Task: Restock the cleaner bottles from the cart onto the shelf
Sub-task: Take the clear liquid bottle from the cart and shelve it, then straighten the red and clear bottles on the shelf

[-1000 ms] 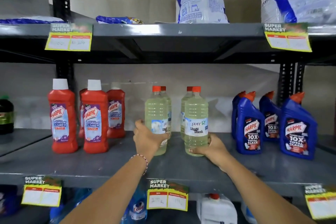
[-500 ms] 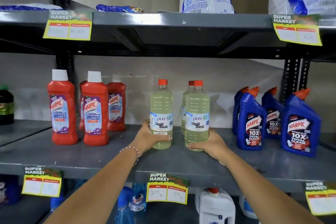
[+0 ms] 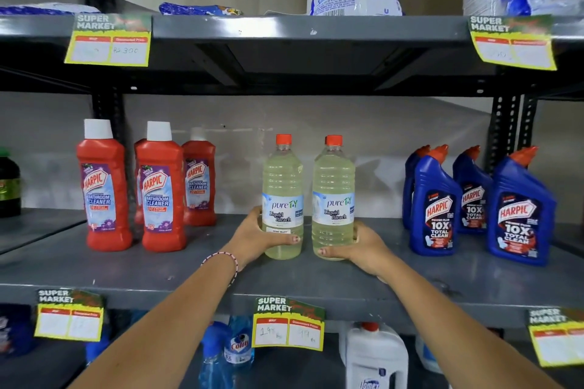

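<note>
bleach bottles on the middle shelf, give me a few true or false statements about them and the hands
1. Each hand grips one bleach bottle: true, the left hand holds the left bleach bottle and the right hand holds the right bleach bottle.
2. The bleach bottles have blue caps: false, both caps are red-orange.
3. Both bleach bottles stand upright on the shelf: true.
4. The red Harpic bottles stand right of the bleach: false, they are to its left; the blue Harpic bottles are on the right.
</note>
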